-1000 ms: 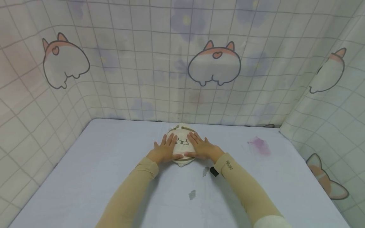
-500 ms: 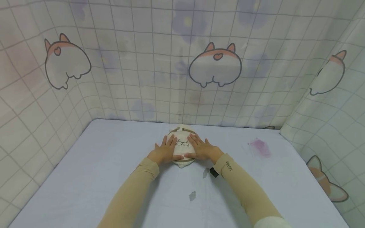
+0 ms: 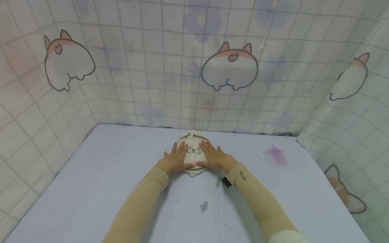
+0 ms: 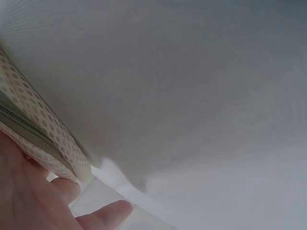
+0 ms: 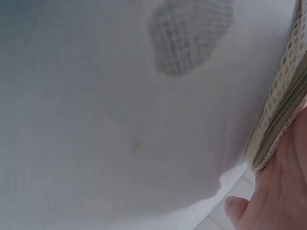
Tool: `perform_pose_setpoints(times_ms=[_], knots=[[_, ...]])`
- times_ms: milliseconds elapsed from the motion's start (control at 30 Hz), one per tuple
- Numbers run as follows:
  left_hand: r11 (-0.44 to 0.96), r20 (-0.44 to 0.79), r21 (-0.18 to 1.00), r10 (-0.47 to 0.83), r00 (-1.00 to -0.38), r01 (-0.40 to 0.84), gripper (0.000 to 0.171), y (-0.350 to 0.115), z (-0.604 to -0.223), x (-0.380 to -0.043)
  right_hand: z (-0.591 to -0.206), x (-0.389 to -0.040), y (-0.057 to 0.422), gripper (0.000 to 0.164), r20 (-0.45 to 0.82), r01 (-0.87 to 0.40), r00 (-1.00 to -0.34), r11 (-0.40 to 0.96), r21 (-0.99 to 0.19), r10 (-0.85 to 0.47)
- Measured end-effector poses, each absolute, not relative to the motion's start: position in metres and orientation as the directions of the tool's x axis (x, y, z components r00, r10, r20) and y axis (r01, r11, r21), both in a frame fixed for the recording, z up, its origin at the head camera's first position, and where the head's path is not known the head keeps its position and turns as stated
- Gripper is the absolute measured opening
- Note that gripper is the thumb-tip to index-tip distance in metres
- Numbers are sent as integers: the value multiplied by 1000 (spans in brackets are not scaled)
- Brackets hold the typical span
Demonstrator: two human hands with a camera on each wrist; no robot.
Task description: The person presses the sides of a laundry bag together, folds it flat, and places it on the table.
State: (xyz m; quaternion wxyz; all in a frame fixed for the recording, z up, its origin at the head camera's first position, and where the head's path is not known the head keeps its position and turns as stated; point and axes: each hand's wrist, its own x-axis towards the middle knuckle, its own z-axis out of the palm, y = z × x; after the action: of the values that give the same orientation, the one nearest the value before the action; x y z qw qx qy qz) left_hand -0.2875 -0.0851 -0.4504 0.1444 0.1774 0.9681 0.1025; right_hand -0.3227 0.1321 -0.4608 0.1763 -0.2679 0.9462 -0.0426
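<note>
A round cream zippered mesh bag (image 3: 193,159), printed with a small pair of glasses, lies near the table's far edge in the head view. My left hand (image 3: 174,161) rests on its left side, fingers spread and straight. The right hand (image 3: 216,160) lies spread over the right side in the same way. Both thumbs point inward along the near part, their tips almost meeting. In the left wrist view, the bag's mesh side (image 4: 45,115) and green-grey zipper (image 4: 24,125) show beside the hand. The right wrist view has the zipper (image 5: 286,108) beside that hand too.
A pale cloth covers the table (image 3: 100,189). It bears a pink stain (image 3: 276,155) and a grey patch (image 3: 204,206). A curtain (image 3: 170,91) with a grid pattern and cartoon corgis hangs behind and on both sides. A small black object (image 3: 227,182) sits under the right wrist.
</note>
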Motion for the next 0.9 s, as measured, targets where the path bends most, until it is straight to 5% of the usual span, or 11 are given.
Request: perform_pose_setpoints(times_ms=[367, 900], knots=[[921, -251, 221, 371, -894, 320, 96, -87, -450, -287, -460, -321, 131, 94, -291, -515, -787, 839, -173, -544], [896, -213, 324, 381, -900, 303, 98, -89, -452, -292, -456, -319, 132, 93, -200, -538, -790, 812, -225, -579]])
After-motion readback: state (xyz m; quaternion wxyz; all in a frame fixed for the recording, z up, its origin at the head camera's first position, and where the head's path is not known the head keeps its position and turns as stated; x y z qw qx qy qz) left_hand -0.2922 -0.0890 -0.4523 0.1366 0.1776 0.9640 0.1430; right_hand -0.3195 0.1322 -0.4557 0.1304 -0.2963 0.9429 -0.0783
